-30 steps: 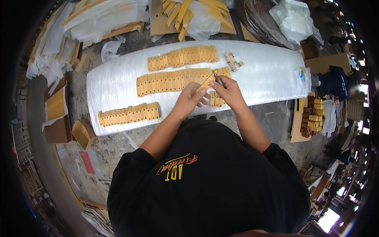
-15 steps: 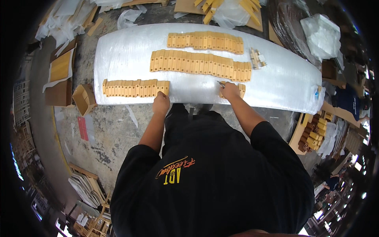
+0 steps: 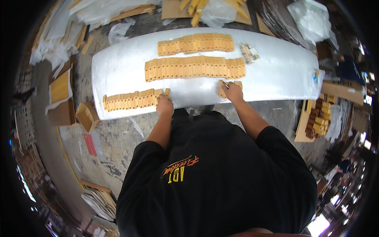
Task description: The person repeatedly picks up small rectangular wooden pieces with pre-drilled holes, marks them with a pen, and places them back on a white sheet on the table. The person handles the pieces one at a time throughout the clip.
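Observation:
A long row of drilled wooden blocks (image 3: 130, 100) lies at the near left of a plastic-wrapped table-like surface (image 3: 276, 71). At its right end my left hand (image 3: 165, 106) is closed on one wooden block (image 3: 167, 93), which stands slightly apart from the row. My right hand (image 3: 233, 94) is closed around a slim, dark pen-like tool (image 3: 225, 84). Beneath and beside that hand is a short group of similar blocks (image 3: 222, 93), partly covered by the fingers. Farther back lie a middle row (image 3: 193, 68) and a far row (image 3: 195, 44) of the same blocks.
A few small metal-and-wood pieces (image 3: 248, 53) lie right of the far row. An open cardboard box (image 3: 87, 116) stands off the left end. Stacked brown and yellow wooden parts (image 3: 319, 118) are at the right. Plastic sheeting (image 3: 312, 19) and wood lie beyond the far edge.
My left hand has shifted slightly, and a block at the row's right end now stands apart. My right hand stays by the short group. The view has turned a little.

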`<state>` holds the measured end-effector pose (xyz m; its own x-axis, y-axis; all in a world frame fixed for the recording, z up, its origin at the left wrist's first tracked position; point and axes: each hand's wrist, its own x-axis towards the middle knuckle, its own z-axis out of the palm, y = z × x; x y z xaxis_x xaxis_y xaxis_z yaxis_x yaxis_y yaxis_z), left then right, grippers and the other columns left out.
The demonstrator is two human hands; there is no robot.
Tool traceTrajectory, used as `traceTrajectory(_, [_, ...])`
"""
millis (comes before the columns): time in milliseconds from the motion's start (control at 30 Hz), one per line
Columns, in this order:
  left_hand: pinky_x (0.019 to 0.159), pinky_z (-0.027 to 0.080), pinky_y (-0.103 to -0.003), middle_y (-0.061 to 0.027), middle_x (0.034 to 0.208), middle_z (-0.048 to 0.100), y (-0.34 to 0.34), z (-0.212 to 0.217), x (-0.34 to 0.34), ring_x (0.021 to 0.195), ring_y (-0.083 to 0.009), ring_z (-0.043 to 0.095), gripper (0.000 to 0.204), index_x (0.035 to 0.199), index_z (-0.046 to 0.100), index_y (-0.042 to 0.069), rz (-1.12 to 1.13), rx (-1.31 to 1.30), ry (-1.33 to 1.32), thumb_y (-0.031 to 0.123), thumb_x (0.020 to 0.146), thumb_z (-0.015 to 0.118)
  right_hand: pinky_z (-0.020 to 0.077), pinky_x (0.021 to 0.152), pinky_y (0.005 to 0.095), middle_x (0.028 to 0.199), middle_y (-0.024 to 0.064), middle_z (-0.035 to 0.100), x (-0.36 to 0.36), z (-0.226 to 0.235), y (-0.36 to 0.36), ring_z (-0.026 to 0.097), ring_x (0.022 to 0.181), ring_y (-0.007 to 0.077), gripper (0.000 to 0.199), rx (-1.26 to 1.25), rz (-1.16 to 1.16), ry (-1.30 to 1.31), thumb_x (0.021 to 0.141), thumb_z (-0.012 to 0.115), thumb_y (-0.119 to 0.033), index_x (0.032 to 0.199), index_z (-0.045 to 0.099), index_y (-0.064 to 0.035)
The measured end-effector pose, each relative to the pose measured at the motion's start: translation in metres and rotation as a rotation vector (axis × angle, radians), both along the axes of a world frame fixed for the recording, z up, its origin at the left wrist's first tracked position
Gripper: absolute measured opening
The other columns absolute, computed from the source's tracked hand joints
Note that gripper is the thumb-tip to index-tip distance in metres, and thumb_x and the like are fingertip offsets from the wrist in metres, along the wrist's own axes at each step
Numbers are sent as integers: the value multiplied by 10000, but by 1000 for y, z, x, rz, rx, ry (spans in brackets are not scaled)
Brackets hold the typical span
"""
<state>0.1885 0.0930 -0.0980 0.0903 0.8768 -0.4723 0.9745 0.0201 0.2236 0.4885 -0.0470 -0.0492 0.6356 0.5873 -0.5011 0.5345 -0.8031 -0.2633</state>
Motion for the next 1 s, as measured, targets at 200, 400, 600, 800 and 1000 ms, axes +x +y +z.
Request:
traceTrajectory(200, [884, 564, -500, -205, 1157, 693, 7, 6, 12, 1075, -376, 691, 437, 1178, 633, 31, -116, -144, 84, 374, 909, 658, 545, 859, 478, 996, 261, 726, 18, -26, -77, 699, 985, 426, 458, 176, -460, -75, 859, 730, -395, 1097, 681, -7])
traceTrajectory(400, [874, 547, -463, -209, 1127, 701, 4, 11, 41, 989, -392, 680, 388, 989, 703, 16, -425, -172, -304, 367, 827, 741, 554, 733, 405, 865, 214, 730, 53, -51, -112, 722, 761, 299, 529, 304, -670, 103, 841, 741, -323, 1241, 653, 11])
traceTrajectory(600, [916, 510, -367, -96, 1173, 678, -24, 7, 125, 1127, -215, 609, 404, 1150, 695, 16, -207, -851, -710, 323, 890, 736, 392, 450, 352, 677, 70, 600, 65, -51, -97, 531, 532, 162, 448, 362, -719, 403, 887, 703, -268, 1262, 619, -36])
traceTrajectory(800, [924, 528, -389, -108, 1225, 643, -66, -1, 186, 1107, -224, 617, 482, 1248, 626, 1, -89, -931, -710, 331, 912, 728, 410, 458, 350, 676, 69, 597, 61, -50, -90, 532, 530, 165, 385, 386, -717, 523, 891, 692, -271, 1203, 638, -52])
traceTrajectory(1000, [672, 607, -341, -161, 1053, 643, -70, 16, 181, 873, -245, 690, 428, 1154, 535, -32, 31, -744, -727, 225, 899, 765, 561, 725, 395, 868, 201, 725, 58, -47, -107, 716, 740, 301, 503, 335, -639, 178, 853, 677, -329, 1229, 642, 3])
